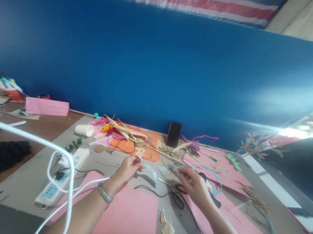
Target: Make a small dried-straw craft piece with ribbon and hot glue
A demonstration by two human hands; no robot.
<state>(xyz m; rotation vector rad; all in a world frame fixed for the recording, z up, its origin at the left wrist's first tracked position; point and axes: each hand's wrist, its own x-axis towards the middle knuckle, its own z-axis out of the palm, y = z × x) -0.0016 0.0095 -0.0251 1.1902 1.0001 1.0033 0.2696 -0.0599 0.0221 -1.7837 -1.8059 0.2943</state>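
Note:
My left hand point(128, 169), with a bracelet on its wrist, pinches a small cream flower-shaped piece point(140, 154) that sticks up from the fingertips. A light blue ribbon point(154, 174) trails from these fingers, its loose part hanging over the table. My right hand point(194, 185) is closed with thumb and forefinger on another part of the blue ribbon. More ribbon loops out on the far side of that hand. Black-handled scissors point(178, 200) lie under and left of my right hand, their handles partly hidden. Pink paper point(127, 214) lies below my left forearm.
A phone point(174, 134) leans against the blue partition point(153, 67). Straw strips and craft bits cover an orange mat point(153, 153). A white power strip point(63, 179), a paper cup point(84, 130) and a white cable point(71, 193) are at left; dried sprigs point(257, 144) stand at right.

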